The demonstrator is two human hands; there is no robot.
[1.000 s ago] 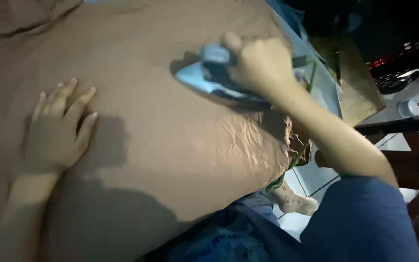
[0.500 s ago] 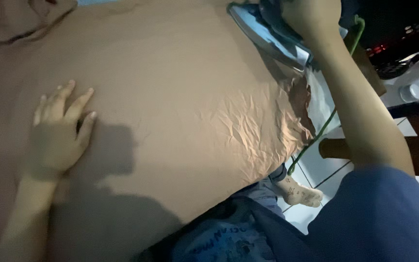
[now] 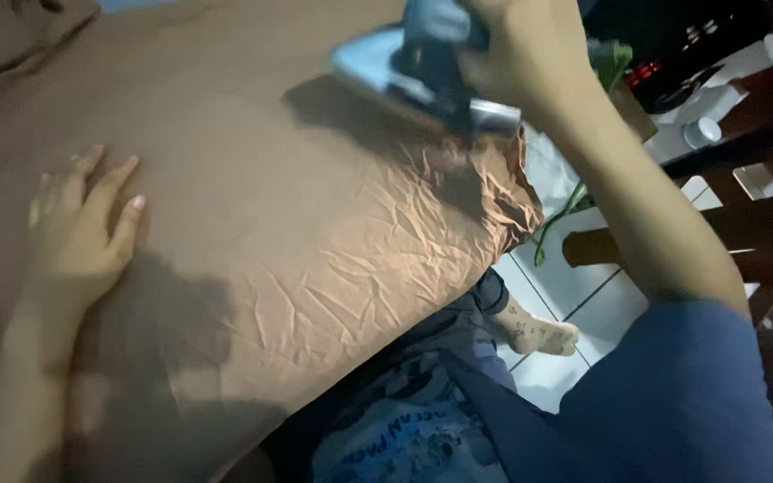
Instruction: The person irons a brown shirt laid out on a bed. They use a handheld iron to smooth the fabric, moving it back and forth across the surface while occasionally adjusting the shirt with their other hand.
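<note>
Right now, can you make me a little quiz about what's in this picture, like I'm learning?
1. True or false: the left hand lies flat, fingers spread, on the brown cloth.
2. What does the right hand have its grip on?
A. a cup
B. an iron
C. a brush
3. Fill in: the part of the cloth nearest the sock-clad foot looks ____.

Key:
1. True
2. B, by its handle, and the iron sits on the cloth
3. wrinkled
</note>
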